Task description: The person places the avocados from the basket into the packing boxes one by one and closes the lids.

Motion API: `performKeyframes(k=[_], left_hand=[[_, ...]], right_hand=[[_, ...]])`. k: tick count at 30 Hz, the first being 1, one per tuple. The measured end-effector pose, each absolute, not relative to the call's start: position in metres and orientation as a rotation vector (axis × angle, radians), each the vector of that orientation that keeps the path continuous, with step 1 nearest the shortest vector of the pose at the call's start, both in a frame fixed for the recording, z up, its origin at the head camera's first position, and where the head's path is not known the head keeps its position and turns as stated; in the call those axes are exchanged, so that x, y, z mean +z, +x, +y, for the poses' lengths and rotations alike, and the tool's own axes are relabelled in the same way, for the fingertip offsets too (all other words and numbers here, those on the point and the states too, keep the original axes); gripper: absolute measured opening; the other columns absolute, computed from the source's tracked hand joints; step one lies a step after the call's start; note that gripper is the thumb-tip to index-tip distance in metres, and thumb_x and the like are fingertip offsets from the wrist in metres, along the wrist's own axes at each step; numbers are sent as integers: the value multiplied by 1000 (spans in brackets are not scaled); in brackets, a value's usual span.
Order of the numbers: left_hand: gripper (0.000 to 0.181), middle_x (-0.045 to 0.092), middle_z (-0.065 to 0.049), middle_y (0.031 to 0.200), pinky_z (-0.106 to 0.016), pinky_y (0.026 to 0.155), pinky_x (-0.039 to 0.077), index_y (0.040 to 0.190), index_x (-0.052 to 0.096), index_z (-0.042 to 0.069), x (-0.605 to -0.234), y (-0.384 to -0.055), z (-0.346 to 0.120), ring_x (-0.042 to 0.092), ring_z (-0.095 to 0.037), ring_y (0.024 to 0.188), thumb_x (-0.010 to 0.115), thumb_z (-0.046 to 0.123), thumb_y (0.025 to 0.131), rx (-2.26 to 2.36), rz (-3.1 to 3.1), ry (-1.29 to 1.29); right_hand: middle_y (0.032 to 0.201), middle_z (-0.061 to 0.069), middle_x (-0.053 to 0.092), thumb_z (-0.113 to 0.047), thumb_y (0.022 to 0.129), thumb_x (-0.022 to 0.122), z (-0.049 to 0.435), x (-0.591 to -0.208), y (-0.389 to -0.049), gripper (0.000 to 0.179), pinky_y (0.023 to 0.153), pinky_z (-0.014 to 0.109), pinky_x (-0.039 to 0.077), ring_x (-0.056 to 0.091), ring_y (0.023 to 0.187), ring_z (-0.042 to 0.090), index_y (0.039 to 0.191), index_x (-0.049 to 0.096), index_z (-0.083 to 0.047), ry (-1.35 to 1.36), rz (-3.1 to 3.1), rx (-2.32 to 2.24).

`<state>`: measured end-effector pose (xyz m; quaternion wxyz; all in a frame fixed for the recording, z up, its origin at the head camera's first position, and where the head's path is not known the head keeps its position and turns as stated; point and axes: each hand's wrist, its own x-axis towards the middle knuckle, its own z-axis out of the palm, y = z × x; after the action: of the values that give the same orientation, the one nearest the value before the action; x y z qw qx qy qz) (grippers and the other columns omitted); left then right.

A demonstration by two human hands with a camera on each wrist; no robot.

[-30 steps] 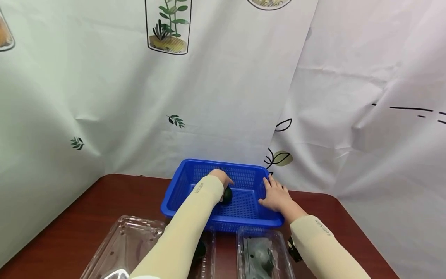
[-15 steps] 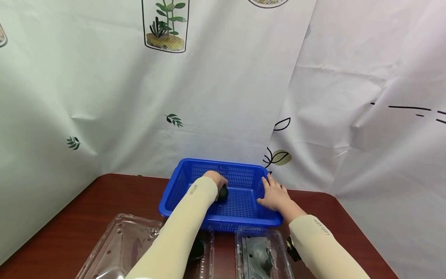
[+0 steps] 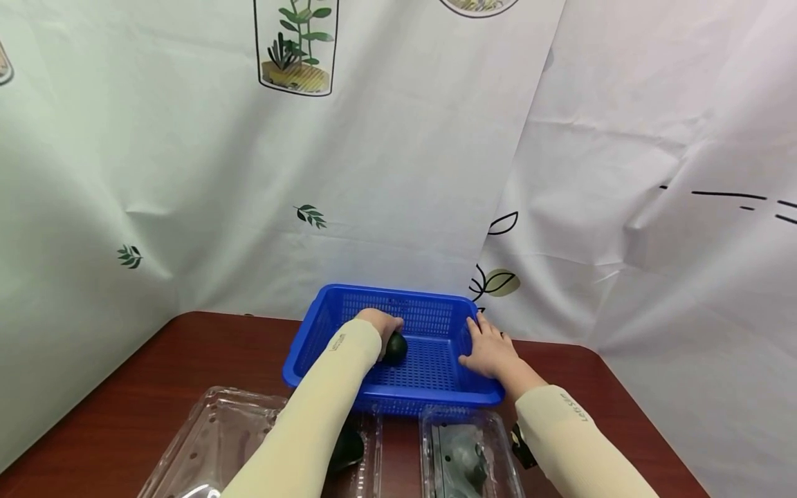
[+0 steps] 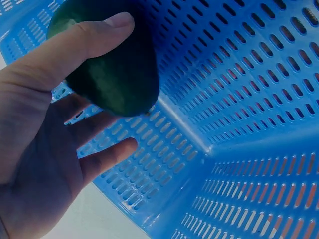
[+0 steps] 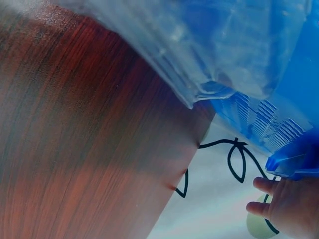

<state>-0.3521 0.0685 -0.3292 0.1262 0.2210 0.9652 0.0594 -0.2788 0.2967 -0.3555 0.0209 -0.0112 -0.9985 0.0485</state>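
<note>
In the blue basket, my left hand holds a dark green avocado near the basket's middle. The left wrist view shows the thumb across the avocado and some fingers beneath it, partly hidden. My right hand rests on the basket's right rim, fingers spread and thumb on the inner side. Its fingertips extend past the rim in the right wrist view. Under my left forearm, another dark green avocado lies in a clear plastic tray, partly covered.
An open clear lid lies at front left of the brown table. A second clear plastic box stands in front of the basket, with a dark thing blurred inside. A white patterned cloth hangs behind the table.
My left hand has shifted slightly left inside the basket with the avocado, and more of the avocado shows now. The right hand stays on the rim.
</note>
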Motion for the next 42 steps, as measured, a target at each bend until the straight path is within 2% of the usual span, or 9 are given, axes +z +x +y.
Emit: performKeyframes(k=[3,10,15,20,22,24,28,32,42], left_hand=[[78,53,-5,142,-29,63,47,147,51,31,-331,-355,69,56,-18,96,83,2,82,113,2814,673],[87,44,-5,157,-31,69,49,156,41,33,-329,-365,69,54,-19,111,81,4,84,67,2791,695],[70,54,-5,146,-32,71,45,146,51,27,-323,-362,62,54,-19,99,80,6,85,-3,2795,763],[75,52,-5,149,-32,72,46,149,46,25,-316,-361,59,54,-17,100,80,8,84,-16,2753,820],[74,53,-6,146,-32,74,46,148,46,24,-313,-363,60,54,-17,100,81,9,84,-22,2738,853],[67,58,-6,138,-33,75,46,140,49,22,-310,-363,60,55,-18,98,82,10,83,-31,2734,882],[54,61,-5,122,-35,75,48,125,52,23,-302,-362,59,56,-19,95,84,13,83,-38,2737,913],[47,60,-4,112,-37,77,50,115,51,23,-293,-360,56,57,-19,95,84,15,83,-35,2740,922],[45,60,-5,112,-39,84,50,113,48,20,-272,-356,43,56,-21,97,82,12,84,-3,2727,920]], right_hand=[[162,31,18,-31,92,72,297,-356,-278,87,114,67,24,27,146,50,157,27,4,-36,-3097,159],[163,30,18,-31,92,72,298,-356,-278,86,115,67,24,27,146,50,157,27,4,-50,-3095,163],[163,29,18,-31,93,72,295,-356,-279,86,114,68,24,27,146,50,158,27,3,-47,-3096,185],[164,28,17,-31,93,71,293,-354,-278,86,114,68,24,27,146,50,158,26,2,-60,-3103,203],[164,28,18,-30,93,71,293,-354,-278,85,113,69,24,27,146,51,158,27,2,-66,-3100,201],[164,27,17,-30,93,71,293,-353,-278,85,113,70,24,27,146,51,158,26,2,-74,-3104,203],[164,27,15,-27,93,71,294,-353,-277,86,105,66,39,43,135,53,158,25,2,-83,-3120,229],[165,27,12,-25,93,71,294,-353,-278,86,87,59,53,59,115,52,159,23,3,-90,-3137,252],[165,27,12,-26,93,71,294,-351,-277,86,84,55,55,63,108,48,159,23,3,-95,-3151,216]])
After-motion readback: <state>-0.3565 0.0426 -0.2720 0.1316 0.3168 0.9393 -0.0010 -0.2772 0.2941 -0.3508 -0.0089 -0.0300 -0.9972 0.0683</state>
